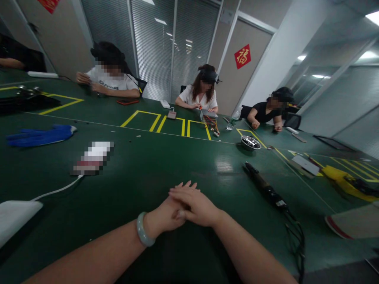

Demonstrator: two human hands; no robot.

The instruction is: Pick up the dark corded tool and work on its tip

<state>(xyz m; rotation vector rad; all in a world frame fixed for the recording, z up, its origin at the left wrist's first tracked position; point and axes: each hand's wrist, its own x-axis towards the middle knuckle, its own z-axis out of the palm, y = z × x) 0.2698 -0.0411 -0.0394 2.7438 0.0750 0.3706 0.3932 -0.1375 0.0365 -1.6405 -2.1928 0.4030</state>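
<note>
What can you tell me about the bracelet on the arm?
The bracelet is a smooth, pale grey-green ring that looks like polished stone. It is one solid band with no clasp in sight. It sits round the left wrist, just behind the left hand, snug against the skin. Only its near side shows.

A long dark-green table (142,173) fills the room, marked with yellow tape outlines (166,122). Behind it stand glass partitions with closed grey blinds (154,43) — ceiling lights mirrored in them. Right of the blinds, a beige door (237,79) bears a red diamond sign (242,56), beside a white pillar (278,51).
</note>
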